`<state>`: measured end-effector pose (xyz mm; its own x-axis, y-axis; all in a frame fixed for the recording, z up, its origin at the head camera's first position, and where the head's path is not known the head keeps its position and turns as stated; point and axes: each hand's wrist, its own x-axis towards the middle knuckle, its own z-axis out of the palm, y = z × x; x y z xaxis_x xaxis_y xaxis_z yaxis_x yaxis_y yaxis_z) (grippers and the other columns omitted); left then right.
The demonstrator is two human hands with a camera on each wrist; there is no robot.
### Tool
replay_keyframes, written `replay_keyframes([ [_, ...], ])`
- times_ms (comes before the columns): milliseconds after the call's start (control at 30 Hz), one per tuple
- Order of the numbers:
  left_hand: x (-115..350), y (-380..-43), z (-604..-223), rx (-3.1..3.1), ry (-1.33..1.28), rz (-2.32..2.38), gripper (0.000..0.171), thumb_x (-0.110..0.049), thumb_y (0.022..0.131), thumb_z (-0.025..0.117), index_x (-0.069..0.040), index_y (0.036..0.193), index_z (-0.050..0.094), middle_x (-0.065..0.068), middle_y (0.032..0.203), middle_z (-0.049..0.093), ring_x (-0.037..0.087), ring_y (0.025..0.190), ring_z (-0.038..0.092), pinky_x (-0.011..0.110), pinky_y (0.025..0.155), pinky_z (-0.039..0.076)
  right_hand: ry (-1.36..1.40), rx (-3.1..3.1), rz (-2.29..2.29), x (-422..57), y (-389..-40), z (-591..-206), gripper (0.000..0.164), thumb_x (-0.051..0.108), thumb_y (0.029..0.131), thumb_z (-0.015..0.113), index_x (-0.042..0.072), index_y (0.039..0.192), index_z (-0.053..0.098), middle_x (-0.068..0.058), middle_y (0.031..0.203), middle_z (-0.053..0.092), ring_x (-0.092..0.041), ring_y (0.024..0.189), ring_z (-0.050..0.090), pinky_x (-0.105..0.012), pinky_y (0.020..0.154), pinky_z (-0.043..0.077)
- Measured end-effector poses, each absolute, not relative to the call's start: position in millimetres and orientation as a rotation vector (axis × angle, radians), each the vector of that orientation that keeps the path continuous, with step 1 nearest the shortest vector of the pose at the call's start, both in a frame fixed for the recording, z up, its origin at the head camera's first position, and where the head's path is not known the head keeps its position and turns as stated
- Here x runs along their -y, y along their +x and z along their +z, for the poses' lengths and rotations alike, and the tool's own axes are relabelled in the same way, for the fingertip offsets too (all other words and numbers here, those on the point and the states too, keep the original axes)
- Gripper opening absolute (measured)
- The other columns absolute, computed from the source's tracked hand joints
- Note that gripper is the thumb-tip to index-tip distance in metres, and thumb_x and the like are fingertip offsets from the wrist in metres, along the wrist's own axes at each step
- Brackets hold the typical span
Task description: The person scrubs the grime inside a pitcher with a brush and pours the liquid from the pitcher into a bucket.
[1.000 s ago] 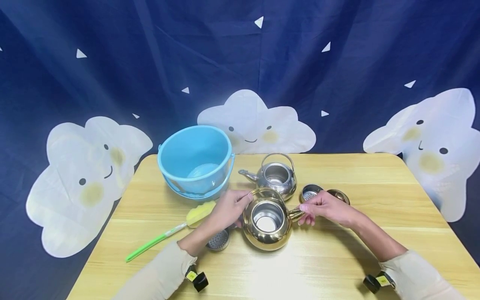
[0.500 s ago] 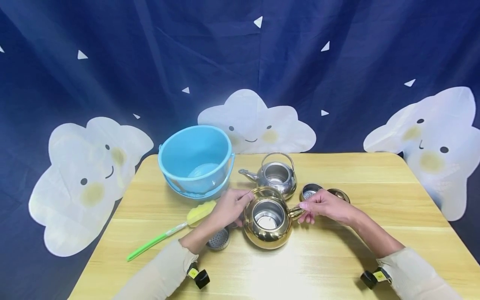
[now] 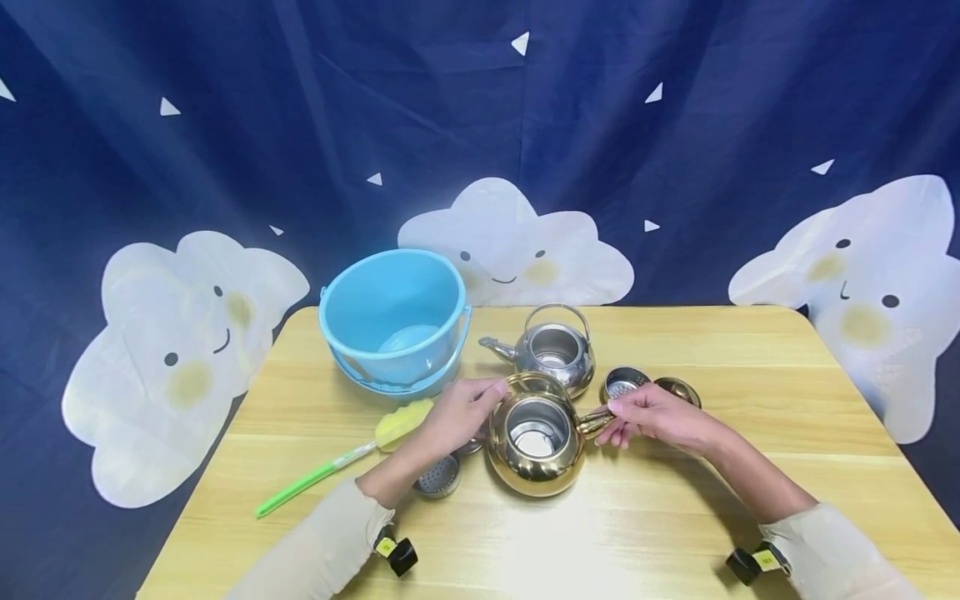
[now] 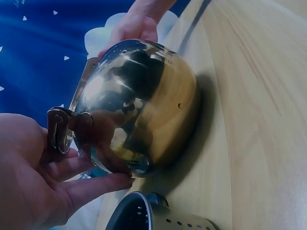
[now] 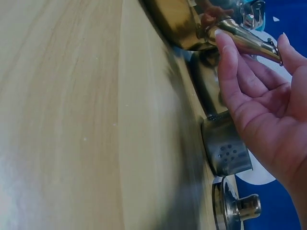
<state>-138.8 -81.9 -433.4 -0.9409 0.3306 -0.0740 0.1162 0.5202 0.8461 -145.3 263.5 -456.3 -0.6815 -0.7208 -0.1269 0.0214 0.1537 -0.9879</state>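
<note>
A shiny gold teapot (image 3: 536, 471) stands lidless in front of me, its steel inside showing. My left hand (image 3: 459, 412) holds it at the left, thumb on the hoop handle and fingers against the body (image 4: 144, 105). On the other side my right hand (image 3: 656, 414) pinches the spout (image 5: 244, 40) between thumb and fingers. Just behind is a silver teapot (image 3: 555, 362) with its handle raised and spout to the left. A perforated strainer (image 3: 438, 477) sits below my left wrist. Whether the gold teapot touches the table cannot be told.
A light blue bucket (image 3: 397, 362) stands at the back left. Nearer lies a yellow sponge brush (image 3: 401, 425) with a green handle. Behind my right hand are another strainer (image 3: 624, 382) and a knobbed lid (image 3: 678, 390). A dark blue curtain (image 3: 480, 100) hangs behind the table.
My right thumb has shifted slightly right along the spout. Left fingers that showed beside the gold teapot are now out of sight in the head view. The teapot has barely moved.
</note>
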Motion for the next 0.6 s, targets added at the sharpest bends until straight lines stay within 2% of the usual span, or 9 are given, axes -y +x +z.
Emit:
replay_keyframes([
  [167, 83.5, -137.6, -430.7, -2.521, 0.389, 1.358, 0.04, -0.045, 0.109, 0.048, -0.02, 0.118, 0.077, 0.003, 0.063, 0.049, 0.019, 0.058, 0.052, 0.041, 0.074, 0.064, -0.7, -1.809, -1.614, -265.3, -142.8, -457.1, 0.04, 0.012, 0.111, 0.042, -0.021, 0.131, 0.055, -0.041, 0.111, 0.068, -0.026, 0.093, 0.076, -0.035, 0.083, 0.066],
  [233, 84.9, -137.8, -430.0, -2.536, 0.42, 1.325, 0.043, -0.046, 0.109, 0.045, -0.019, 0.123, 0.076, 0.006, 0.077, 0.066, 0.022, 0.073, 0.065, 0.045, 0.087, 0.063, -0.692, -1.855, -1.592, -266.1, -141.6, -456.6, 0.039, 0.012, 0.111, 0.043, -0.018, 0.132, 0.057, -0.04, 0.111, 0.069, -0.028, 0.092, 0.076, -0.036, 0.082, 0.066],
  [300, 86.6, -138.2, -429.7, -2.541, 0.444, 1.296, 0.046, -0.047, 0.11, 0.043, -0.018, 0.126, 0.074, 0.008, 0.1, 0.076, 0.026, 0.096, 0.071, 0.05, 0.103, 0.058, -0.673, -1.905, -1.567, -267.2, -140.2, -455.7, 0.038, 0.013, 0.111, 0.044, -0.015, 0.132, 0.059, -0.038, 0.112, 0.07, -0.03, 0.091, 0.075, -0.038, 0.08, 0.066],
  [400, 89.4, -139.5, -430.3, -2.545, 0.457, 1.26, 0.049, -0.051, 0.11, 0.041, -0.018, 0.129, 0.072, 0.005, 0.131, 0.073, 0.029, 0.131, 0.064, 0.055, 0.117, 0.048, -0.642, -1.968, -1.535, -269.0, -137.5, -453.9, 0.039, 0.015, 0.11, 0.047, -0.012, 0.135, 0.059, -0.036, 0.112, 0.072, -0.031, 0.089, 0.075, -0.041, 0.079, 0.066],
  [500, 92.8, -140.0, -431.5, -2.533, 0.448, 1.256, 0.051, -0.052, 0.109, 0.04, -0.019, 0.132, 0.07, 0.005, 0.139, 0.069, 0.031, 0.137, 0.06, 0.056, 0.119, 0.046, -0.631, -1.995, -1.534, -271.0, -135.1, -452.5, 0.04, 0.014, 0.108, 0.051, -0.013, 0.137, 0.057, -0.035, 0.113, 0.072, -0.03, 0.088, 0.074, -0.042, 0.079, 0.066],
  [600, 96.1, -139.5, -430.2, -2.486, 0.457, 1.305, 0.047, -0.048, 0.11, 0.042, -0.015, 0.12, 0.073, 0.007, 0.141, 0.068, 0.031, 0.13, 0.065, 0.053, 0.109, 0.055, -0.618, -2.026, -1.551, -273.7, -133.1, -451.0, 0.04, 0.012, 0.107, 0.054, -0.014, 0.137, 0.057, -0.033, 0.112, 0.073, -0.027, 0.085, 0.074, -0.041, 0.077, 0.066],
])
